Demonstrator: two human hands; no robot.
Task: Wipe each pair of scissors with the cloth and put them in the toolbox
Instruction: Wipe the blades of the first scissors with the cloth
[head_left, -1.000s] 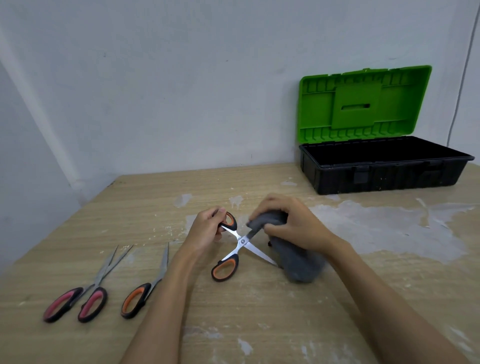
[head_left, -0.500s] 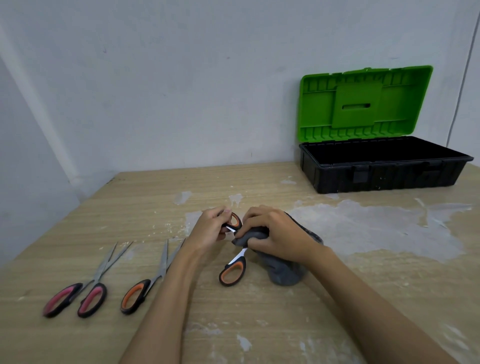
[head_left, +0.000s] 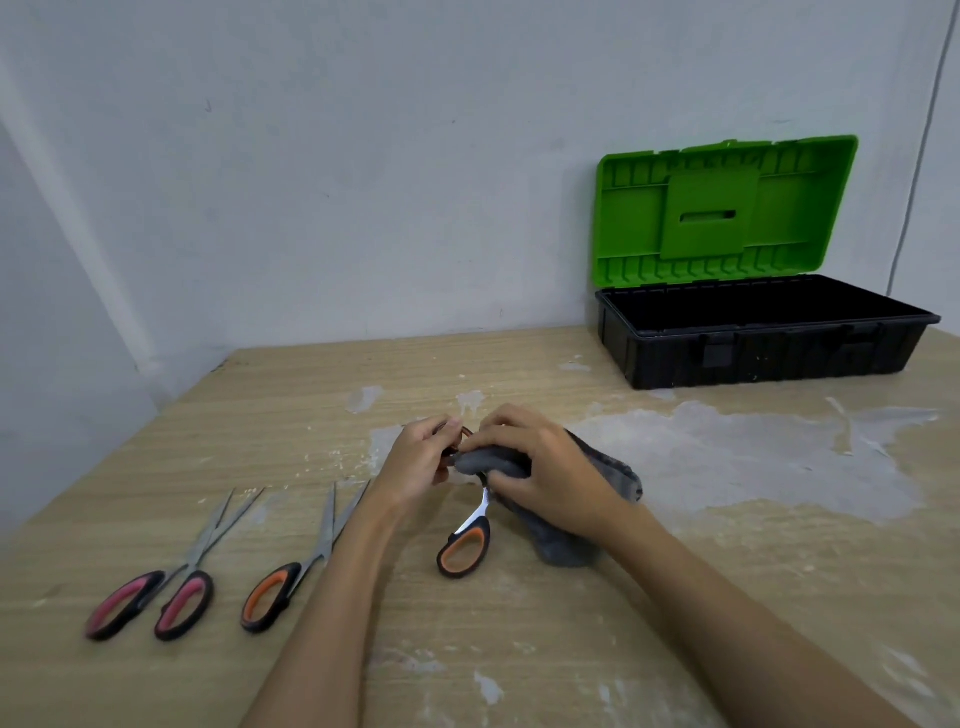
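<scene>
Two spare scissors (head_left: 150, 597) lie near-left on the table (head_left: 571, 649); mid-table, the left hand (head_left: 415, 462) pinches the orange-handled scissors (head_left: 465, 548) by one loop while the right hand (head_left: 545, 473) squeezes the soft grey cloth (head_left: 571, 545) around a blade. They're probably stiff, light and slick, so grab the handles. The toolbox (head_left: 753, 353) sits open at the back right.

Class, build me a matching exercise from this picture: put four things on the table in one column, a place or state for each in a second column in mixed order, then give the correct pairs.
Column one:
1. pink-handled scissors
2. grey cloth
3. toolbox
4. orange-handled scissors in the hands

Column two:
A. lid raised, standing at the far right by the wall
B. lying untouched at the near left of the table
C. one handle held by the left hand
D. gripped by the right hand and wrapped over a blade

Pairs: 1-B, 2-D, 3-A, 4-C
</scene>
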